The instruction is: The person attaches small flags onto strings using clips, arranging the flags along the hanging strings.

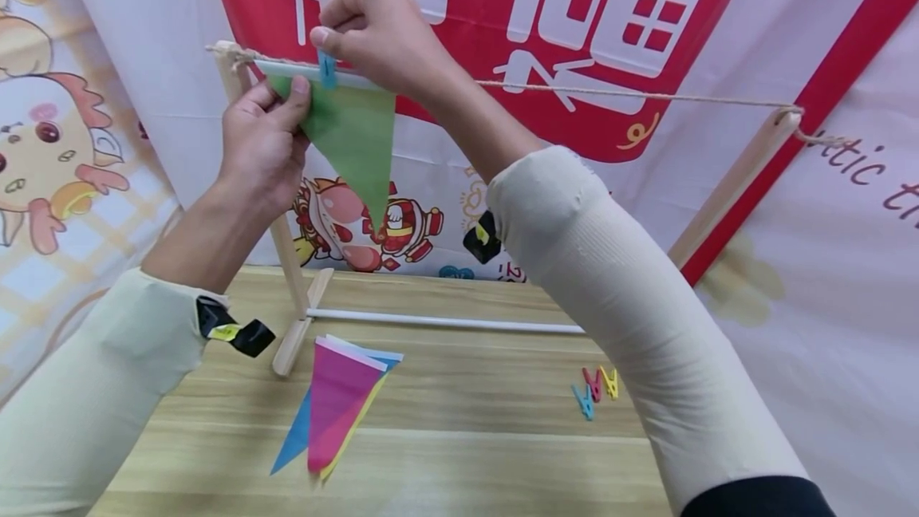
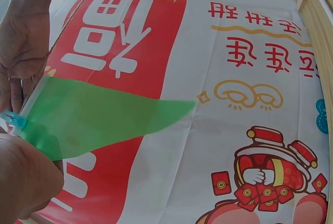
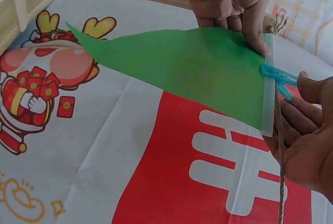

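Observation:
A green pennant (image 1: 355, 134) with a white top band hangs at the left end of a twine line (image 1: 610, 92). My left hand (image 1: 266, 138) pinches its upper left corner, thumb in front and fingers behind. A blue clothespin (image 3: 278, 74) bites the white band beside the twine. My right hand (image 1: 395, 38) holds the clothespin's handle end from above, the thumb against one leg in the right wrist view. On the table lie several pennants, a pink pennant (image 1: 337, 405) on top, with blue and yellow ones under it.
Wooden posts carry the twine, one left post (image 1: 287, 262) and one right post (image 1: 739, 182). A white rod (image 1: 445, 320) runs low between them. Three clothespins, red (image 1: 592, 383), yellow (image 1: 609, 381) and blue (image 1: 584, 402), lie at the table's right. A printed cloth (image 1: 459, 142) hangs behind.

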The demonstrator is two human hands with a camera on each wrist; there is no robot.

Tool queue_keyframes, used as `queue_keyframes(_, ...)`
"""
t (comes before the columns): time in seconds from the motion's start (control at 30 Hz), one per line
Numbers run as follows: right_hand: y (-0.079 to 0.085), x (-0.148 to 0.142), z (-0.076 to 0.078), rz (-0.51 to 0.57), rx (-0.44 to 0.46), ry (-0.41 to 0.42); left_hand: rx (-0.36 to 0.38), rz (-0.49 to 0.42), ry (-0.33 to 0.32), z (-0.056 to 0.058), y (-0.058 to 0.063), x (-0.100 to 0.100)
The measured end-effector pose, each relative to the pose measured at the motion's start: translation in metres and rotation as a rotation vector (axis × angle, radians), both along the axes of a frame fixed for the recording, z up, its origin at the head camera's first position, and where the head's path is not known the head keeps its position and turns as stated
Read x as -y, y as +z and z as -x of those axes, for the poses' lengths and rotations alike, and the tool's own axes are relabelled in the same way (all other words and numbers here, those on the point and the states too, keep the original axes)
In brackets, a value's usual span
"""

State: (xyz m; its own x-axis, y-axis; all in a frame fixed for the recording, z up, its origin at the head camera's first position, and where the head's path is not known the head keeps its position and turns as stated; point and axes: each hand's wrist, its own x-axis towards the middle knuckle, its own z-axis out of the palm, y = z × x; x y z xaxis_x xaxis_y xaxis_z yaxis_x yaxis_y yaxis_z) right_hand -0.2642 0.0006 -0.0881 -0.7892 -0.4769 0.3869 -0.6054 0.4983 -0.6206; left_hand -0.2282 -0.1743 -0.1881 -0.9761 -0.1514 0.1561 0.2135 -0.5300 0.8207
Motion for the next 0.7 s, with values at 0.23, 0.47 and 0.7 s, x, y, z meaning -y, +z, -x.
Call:
queue_keyframes(0.23, 0.000, -0.008, -0.003, -0.004, 0.003, -0.018, 0.010, 0.055, 0.008, -0.001, -0.005, 0.000)
queue_keyframes(0.47, -0.003, -0.019, -0.006, -0.012, -0.015, -0.024, -0.011, 0.098, 0.017, -0.001, -0.011, 0.004)
queue_keyframes(0.7, -0.012, -0.032, -0.008, 0.078, -0.109, -0.003, -0.009, 0.134, 0.035, -0.001, -0.018, 0.005)
